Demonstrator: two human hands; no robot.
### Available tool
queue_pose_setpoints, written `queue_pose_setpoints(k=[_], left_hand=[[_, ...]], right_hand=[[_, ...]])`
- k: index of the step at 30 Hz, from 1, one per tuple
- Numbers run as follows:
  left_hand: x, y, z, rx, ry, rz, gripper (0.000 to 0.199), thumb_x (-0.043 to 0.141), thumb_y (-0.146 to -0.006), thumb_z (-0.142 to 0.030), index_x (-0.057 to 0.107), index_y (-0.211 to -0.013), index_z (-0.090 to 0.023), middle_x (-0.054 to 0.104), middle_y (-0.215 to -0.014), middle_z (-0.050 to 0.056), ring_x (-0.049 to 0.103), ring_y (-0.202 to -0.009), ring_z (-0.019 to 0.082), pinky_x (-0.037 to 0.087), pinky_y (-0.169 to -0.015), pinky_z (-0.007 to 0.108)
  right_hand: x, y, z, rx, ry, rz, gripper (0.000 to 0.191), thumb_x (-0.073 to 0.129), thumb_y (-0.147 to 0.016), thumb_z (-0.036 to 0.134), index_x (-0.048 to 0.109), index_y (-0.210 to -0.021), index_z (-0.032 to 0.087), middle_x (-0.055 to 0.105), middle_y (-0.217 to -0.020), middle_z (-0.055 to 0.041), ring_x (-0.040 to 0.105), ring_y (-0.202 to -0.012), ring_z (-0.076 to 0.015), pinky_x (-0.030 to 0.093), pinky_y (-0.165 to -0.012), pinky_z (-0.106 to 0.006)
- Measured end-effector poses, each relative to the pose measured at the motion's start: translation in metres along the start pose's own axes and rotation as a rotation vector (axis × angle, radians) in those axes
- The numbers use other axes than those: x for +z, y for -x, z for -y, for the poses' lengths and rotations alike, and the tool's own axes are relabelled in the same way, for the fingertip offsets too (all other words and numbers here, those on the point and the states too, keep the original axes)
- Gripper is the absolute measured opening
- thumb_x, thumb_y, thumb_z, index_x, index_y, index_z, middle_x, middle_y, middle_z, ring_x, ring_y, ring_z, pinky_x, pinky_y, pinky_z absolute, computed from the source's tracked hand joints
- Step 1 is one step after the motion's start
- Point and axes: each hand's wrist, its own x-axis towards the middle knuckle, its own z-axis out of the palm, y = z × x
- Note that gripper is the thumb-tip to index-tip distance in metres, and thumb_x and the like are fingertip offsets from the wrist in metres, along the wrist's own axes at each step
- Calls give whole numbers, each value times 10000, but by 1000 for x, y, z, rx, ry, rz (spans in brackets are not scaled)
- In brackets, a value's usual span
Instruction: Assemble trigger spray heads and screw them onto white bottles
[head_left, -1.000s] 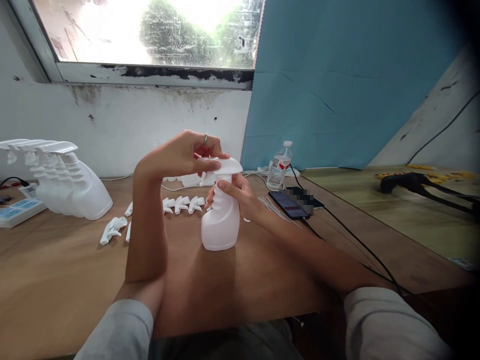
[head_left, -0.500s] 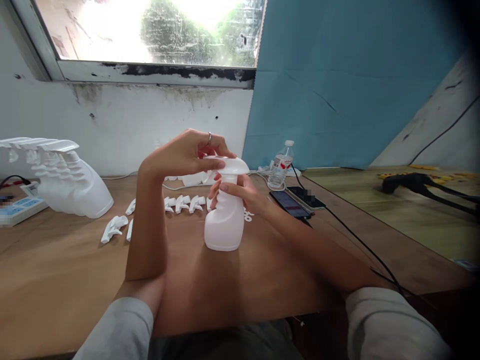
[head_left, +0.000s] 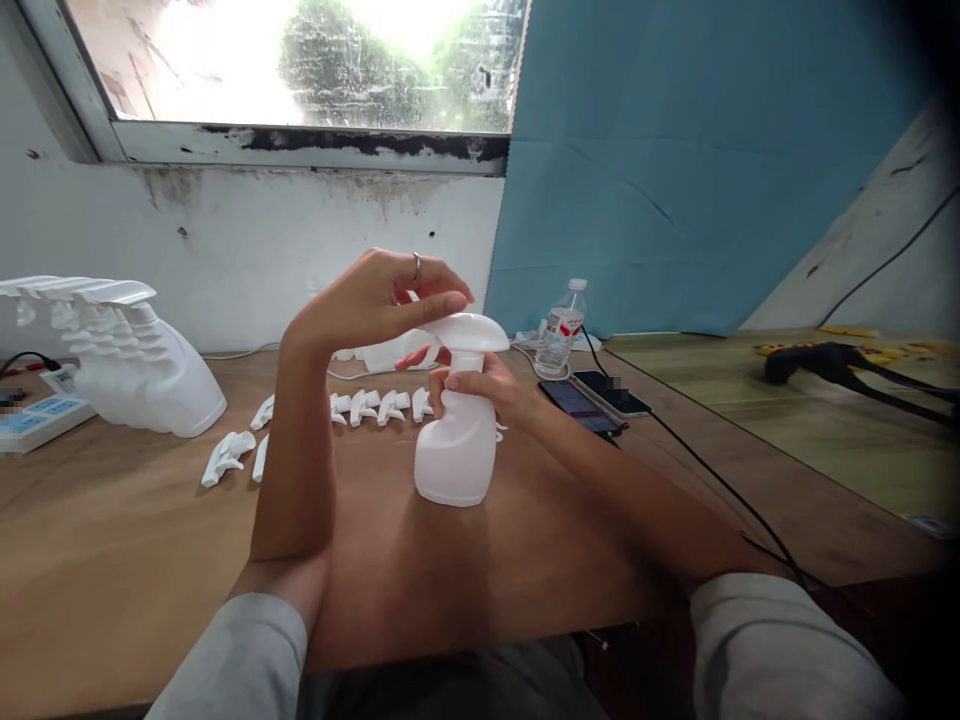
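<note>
In the near middle of the frame, the white spray bottle [head_left: 456,465] is stood upright on the brown table [head_left: 375,620]. It could be tipped if its top were pushed sideways, since the base is left unheld and support is given only at the neck. The neck could also be turned within the grip if the spray head [head_left: 481,332] were twisted harder than the bottle is held. If the head is seated crooked, a poor fit could be caused by pressure from above; how well it is seated cannot be told.

The bottle is placed between the hands, with its body below both. Its neck is grasped by the right hand [head_left: 499,388], the thumb being laid across the front and the fingers passed around behind. The spray head is covered from above and from the left of the frame by the left hand [head_left: 371,300], whose fingers are loosely bent, not clenched. Whether the head is touched or only hovered over by its thumb cannot be told.

Farther back, small white trigger pieces [head_left: 364,407] are lined up left of the bottle, and could be knocked if it fell that way. At the left edge, more white bottles [head_left: 180,375] are ranged closely together. Right of centre, a phone [head_left: 581,407] is laid near a clear water bottle [head_left: 557,335]. Behind, a blue sheet [head_left: 637,180] is hung beside the window [head_left: 360,60].
</note>
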Motion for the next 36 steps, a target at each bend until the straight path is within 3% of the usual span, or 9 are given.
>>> queue_pose_setpoints(k=[3, 8, 13, 18, 22, 28, 30, 33, 36], left_hand=[[1, -1, 4, -38, -84, -66, 317, 509, -883, -432, 711, -915, -189, 700, -817, 29, 608, -727, 118, 480, -668, 231], [1, -1, 12, -81, -132, -14, 315, 489, -890, -409, 724, -903, -200, 681, -768, 20, 577, -686, 113, 447, -642, 242], [1, -1, 12, -86, -117, 14, 324, 465, -900, -392, 719, -908, -191, 670, -744, 16, 573, -658, 111, 434, -629, 244], [0, 0, 5, -82, -115, 34, 336, 459, -904, -403, 710, -841, -189, 649, -700, 8, 560, -633, 106, 421, -611, 237], [-2, 0, 0, -79, -80, 119, 322, 490, -891, -421, 702, -843, -183, 633, -648, 5, 559, -602, 101, 414, -580, 225], [-5, 1, -1, -140, -101, 141, 220, 613, -812, -368, 714, -879, -185, 645, -646, 2, 562, -590, 99, 410, -560, 223], [-12, 8, -1, -169, -153, 45, 209, 636, -792, -371, 724, -846, -189, 652, -654, -1, 549, -586, 98, 408, -567, 229], [-31, 30, -5, -241, -274, -246, 228, 657, -776, -393, 736, -834, -186, 643, -636, -1, 521, -575, 100, 401, -571, 240], [-57, 60, -6, -357, -361, -502, 293, 669, -762, -416, 733, -906, -168, 612, -627, 7, 503, -550, 102, 388, -546, 244]], right_hand=[[1, 0, -1, -25, -39, 6, 167, 582, -786, 271, 550, -883, 139, 603, -648, -16, 577, -589, -141, 458, -570, -273], [4, -1, -2, -38, -61, -62, 138, 583, -782, 253, 547, -863, 148, 562, -666, 3, 566, -595, -130, 464, -589, -277], [6, -2, 0, -61, -14, -63, 233, 597, -788, 254, 552, -988, 144, 635, -795, -34, 599, -650, -134, 464, -619, -267], [6, 0, -2, -65, -71, -78, 81, 574, -784, 216, 544, -813, 147, 543, -646, 20, 586, -572, -135, 475, -591, -288], [5, -1, -2, -75, -70, -54, 59, 567, -789, 204, 552, -800, 147, 567, -670, 9, 592, -585, -138, 477, -587, -285], [3, -2, 3, 17, 44, 30, 219, 553, -862, 317, 601, -942, 120, 656, -754, -55, 620, -668, -157, 492, -625, -277], [1, -2, 3, 26, 95, -1, 355, 589, -853, 376, 557, -1123, 148, 669, -917, -77, 634, -790, -171, 513, -694, -288], [-6, 1, -5, 9, 163, -67, 569, 642, -825, 380, 405, -1321, 232, 543, -1249, -97, 598, -993, -172, 509, -816, -298], [-14, 9, -23, 21, 224, -76, 587, 654, -819, 337, 377, -1329, 246, 470, -1311, -101, 592, -995, -157, 509, -793, -283]])
